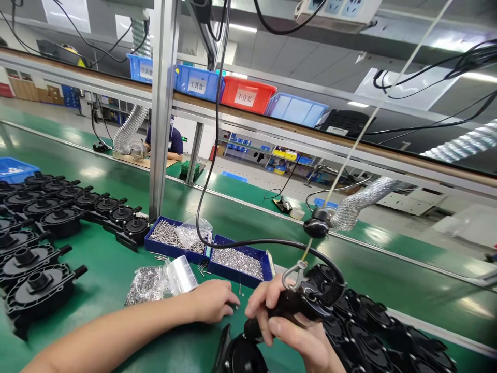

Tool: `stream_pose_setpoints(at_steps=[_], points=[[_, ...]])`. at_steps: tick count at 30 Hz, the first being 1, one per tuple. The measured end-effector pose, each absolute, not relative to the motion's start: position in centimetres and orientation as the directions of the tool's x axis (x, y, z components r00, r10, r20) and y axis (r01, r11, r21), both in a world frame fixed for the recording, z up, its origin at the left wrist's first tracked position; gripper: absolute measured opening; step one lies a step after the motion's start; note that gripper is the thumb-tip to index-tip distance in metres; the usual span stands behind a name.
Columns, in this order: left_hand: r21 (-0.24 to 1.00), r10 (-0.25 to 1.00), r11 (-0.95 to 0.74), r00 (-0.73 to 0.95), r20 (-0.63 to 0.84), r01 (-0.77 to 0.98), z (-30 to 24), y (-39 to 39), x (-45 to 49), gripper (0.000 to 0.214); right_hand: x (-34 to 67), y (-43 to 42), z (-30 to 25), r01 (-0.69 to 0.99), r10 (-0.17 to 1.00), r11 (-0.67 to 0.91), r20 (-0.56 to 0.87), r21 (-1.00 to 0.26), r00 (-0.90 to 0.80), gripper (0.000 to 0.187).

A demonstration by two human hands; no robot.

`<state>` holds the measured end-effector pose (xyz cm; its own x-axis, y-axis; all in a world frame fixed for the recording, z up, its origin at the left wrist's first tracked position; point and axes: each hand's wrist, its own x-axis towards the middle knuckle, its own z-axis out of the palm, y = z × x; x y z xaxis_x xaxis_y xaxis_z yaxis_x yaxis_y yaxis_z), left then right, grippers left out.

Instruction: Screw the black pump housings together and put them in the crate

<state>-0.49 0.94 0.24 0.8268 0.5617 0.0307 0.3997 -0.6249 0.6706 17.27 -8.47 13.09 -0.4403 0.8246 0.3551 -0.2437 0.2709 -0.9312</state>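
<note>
My right hand (285,316) is wrapped around a black electric screwdriver (301,305), which hangs by a metal snap hook (295,275) from a cord. Its nose points down at a black round plastic housing (244,355) at the bottom edge; whether the tip touches a screw is hidden. My left hand (215,301) rests low over the green bench, fingers curled and thumb close to the index finger by some tiny loose hardware. What they pinch, if anything, is too small to name. Beyond it stand a blue tray of screws (155,247) and a blue tray of small nuts (267,267).
A bag of small metal parts (145,286) lies left of the trays. Black housings (39,290) fill the left side, and more housings (365,336) lie at right. A metal post (159,114) and a black cable (212,171) rise behind the trays. A person (176,137) sits across.
</note>
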Motion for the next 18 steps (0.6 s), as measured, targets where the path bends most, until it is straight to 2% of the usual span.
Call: stream_pose_setpoints(at_steps=[2, 5, 8, 11, 15, 18], points=[[0.460, 0.538, -0.773, 0.836, 0.111, 0.436, -0.1, 0.7, -0.3, 0.018, 17.4, -8.7, 13.4, -0.217, 0.852, 0.262, 0.331, -0.940, -0.405, 0.025], [0.382, 0.520, -0.803, 0.851, 0.072, 0.458, -0.2, 0.4, -0.2, 0.023, 17.3, -9.0, 13.8, -0.152, 0.906, 0.226, 0.265, -0.962, -0.329, 0.025], [0.495, 0.593, -0.702, 0.805, 0.010, 0.511, -0.1, 0.5, -0.1, 0.017, 17.1, -8.9, 14.3, 0.013, 0.946, 0.253, 0.244, -0.967, -0.212, 0.022], [0.604, 0.664, -0.570, 0.746, -0.061, 0.557, 0.0, 0.4, 0.0, 0.015, 16.8, -8.7, 14.8, 0.181, 0.950, 0.311, 0.298, -0.933, -0.097, 0.020], [0.641, 0.692, -0.480, 0.707, -0.142, 0.599, 0.3, -0.2, 0.3, 0.020, 17.0, -8.8, 15.2, 0.093, 0.922, 0.379, 0.384, -0.921, 0.044, 0.018], [0.727, 0.642, -0.328, 0.707, -0.296, 0.603, 1.0, -0.6, 0.3, 0.014, 17.6, -9.1, 15.1, 0.015, 0.879, 0.472, 0.471, -0.882, 0.074, 0.014]])
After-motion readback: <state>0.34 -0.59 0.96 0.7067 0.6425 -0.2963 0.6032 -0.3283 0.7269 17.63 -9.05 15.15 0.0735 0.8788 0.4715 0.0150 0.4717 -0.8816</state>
